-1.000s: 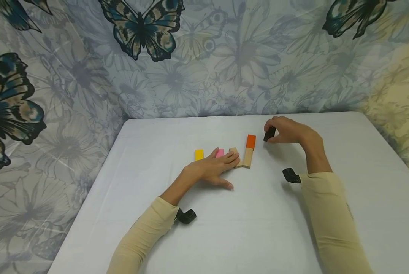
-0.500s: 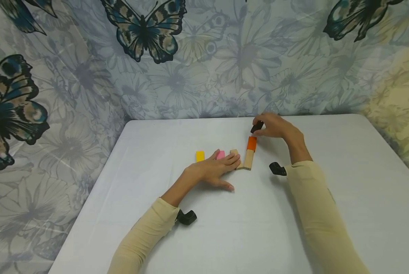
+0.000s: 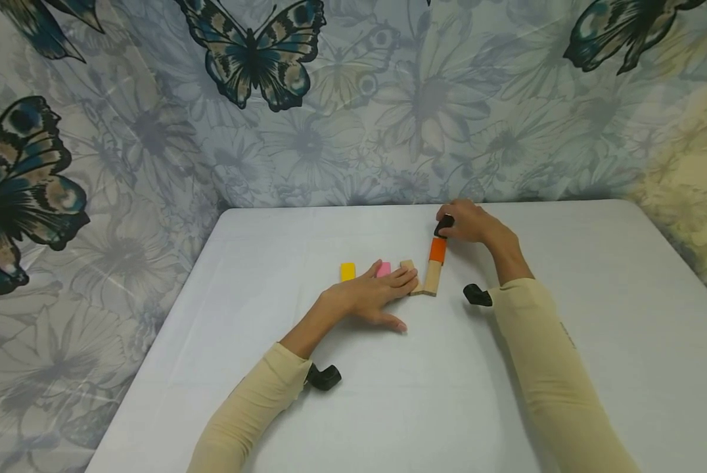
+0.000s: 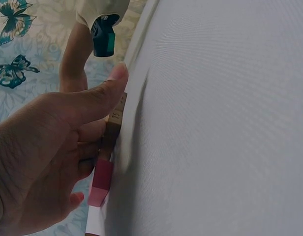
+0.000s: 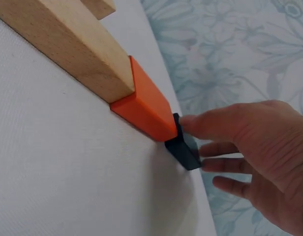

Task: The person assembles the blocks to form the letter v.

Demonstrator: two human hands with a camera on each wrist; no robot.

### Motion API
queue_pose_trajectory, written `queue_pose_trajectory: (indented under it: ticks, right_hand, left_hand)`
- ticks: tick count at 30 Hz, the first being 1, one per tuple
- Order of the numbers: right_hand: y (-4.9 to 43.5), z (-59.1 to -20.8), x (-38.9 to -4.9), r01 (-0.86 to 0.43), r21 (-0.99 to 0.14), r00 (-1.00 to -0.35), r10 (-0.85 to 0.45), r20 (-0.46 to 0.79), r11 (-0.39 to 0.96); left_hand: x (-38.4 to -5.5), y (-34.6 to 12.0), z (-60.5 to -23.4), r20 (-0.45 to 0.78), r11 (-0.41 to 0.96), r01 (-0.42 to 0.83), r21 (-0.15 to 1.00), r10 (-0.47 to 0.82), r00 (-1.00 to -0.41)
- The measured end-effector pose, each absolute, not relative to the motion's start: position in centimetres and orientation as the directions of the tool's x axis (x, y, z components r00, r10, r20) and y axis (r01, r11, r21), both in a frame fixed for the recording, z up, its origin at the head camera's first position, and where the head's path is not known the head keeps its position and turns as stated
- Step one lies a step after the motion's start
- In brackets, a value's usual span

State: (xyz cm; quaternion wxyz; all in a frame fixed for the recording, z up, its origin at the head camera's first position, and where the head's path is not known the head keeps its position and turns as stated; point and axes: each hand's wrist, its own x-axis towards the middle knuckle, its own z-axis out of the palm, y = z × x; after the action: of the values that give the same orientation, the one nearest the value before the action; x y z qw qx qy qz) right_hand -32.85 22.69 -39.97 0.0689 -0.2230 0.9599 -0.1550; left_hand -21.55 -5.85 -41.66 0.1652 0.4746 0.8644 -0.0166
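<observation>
My right hand (image 3: 478, 225) pinches a black block (image 5: 183, 150) between thumb and fingers at the far end of an orange block (image 5: 150, 107). In the right wrist view the black block meets the orange one end to end, slightly askew. A plain wooden block (image 3: 433, 277) continues the line toward me. My left hand (image 3: 368, 293) lies with fingers stretched over a row of blocks, fingertips on a second wooden block (image 3: 408, 265). A pink block (image 4: 101, 182) and a yellow block (image 3: 347, 271) show past its far side; their near ends are hidden by the hand.
The white table (image 3: 424, 401) has its back edge just beyond the right hand, against a cloth (image 3: 424, 131) printed with flowers and butterflies. Black wrist devices (image 3: 325, 378) stick out from both beige sleeves (image 3: 551, 355).
My right hand has carried the black block leftward from the table's right side to the orange block's far end. The left hand has stayed in place over the blocks.
</observation>
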Motion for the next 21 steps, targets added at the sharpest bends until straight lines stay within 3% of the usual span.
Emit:
queue_pose_trajectory:
  ticks: [9,21]
  right_hand:
    - [22.76,-40.13,-33.06,-0.476,-0.351,-0.835,-0.539,-0.105,0.806]
    - [22.10,-40.20,-32.51,-0.482,-0.378,-0.830,-0.550,-0.091,0.790]
  left_hand:
    - [-21.54,-5.85,-41.64,-0.302,0.546,0.828,0.127,0.817,-0.492]
    - [-21.58,-5.89,-41.70,-0.306,0.551,0.825,0.121,0.812,-0.497]
